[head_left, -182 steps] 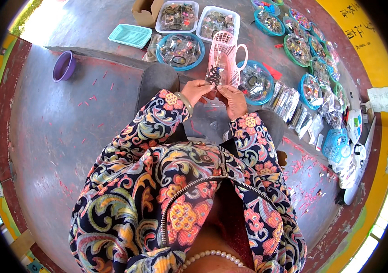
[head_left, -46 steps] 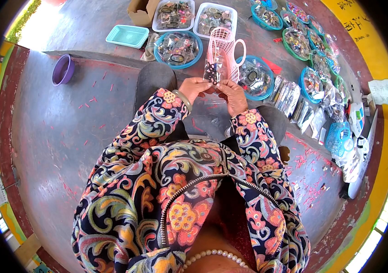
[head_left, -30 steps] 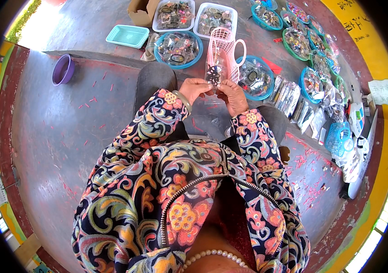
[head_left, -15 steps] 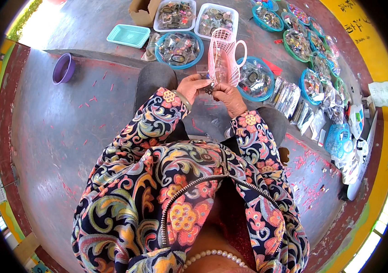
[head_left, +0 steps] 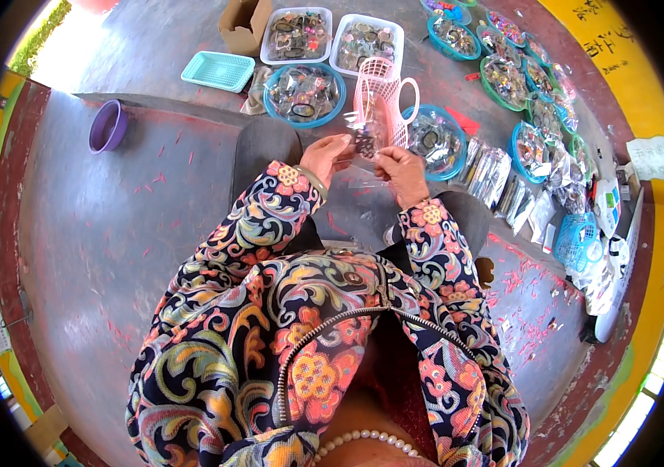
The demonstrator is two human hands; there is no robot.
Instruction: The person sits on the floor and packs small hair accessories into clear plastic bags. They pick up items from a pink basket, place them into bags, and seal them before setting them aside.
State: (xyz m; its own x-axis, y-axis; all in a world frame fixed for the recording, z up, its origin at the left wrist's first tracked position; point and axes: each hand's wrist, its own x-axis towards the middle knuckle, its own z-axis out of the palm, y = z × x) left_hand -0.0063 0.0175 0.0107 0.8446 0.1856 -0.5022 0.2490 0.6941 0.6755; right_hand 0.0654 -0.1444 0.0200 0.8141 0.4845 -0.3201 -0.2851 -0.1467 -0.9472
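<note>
A small clear plastic packet with dark pieces in it [head_left: 366,143] is held up in front of my knees. My right hand [head_left: 403,174] pinches its lower right side between thumb and fingers. Left of the packet, my left hand [head_left: 325,160] has its fingers stretched out and slightly apart, with nothing plainly held. A pink mesh basket with a handle [head_left: 398,117] stands directly behind the packet. Another piece of clear film [head_left: 364,179] shows below, between the hands; what it belongs to is hard to make out.
Beyond my knees are a blue basin of packets [head_left: 304,95], two white trays [head_left: 296,57], a turquoise basket [head_left: 217,71] and a cardboard box [head_left: 245,28]. Another blue basin [head_left: 445,144] and bundled packets [head_left: 484,173] lie right. A purple basin [head_left: 108,127] stands left.
My hands have moved apart, the left one drawing slightly left and down. The packet now shows more fully, upright in my right hand's pinch.
</note>
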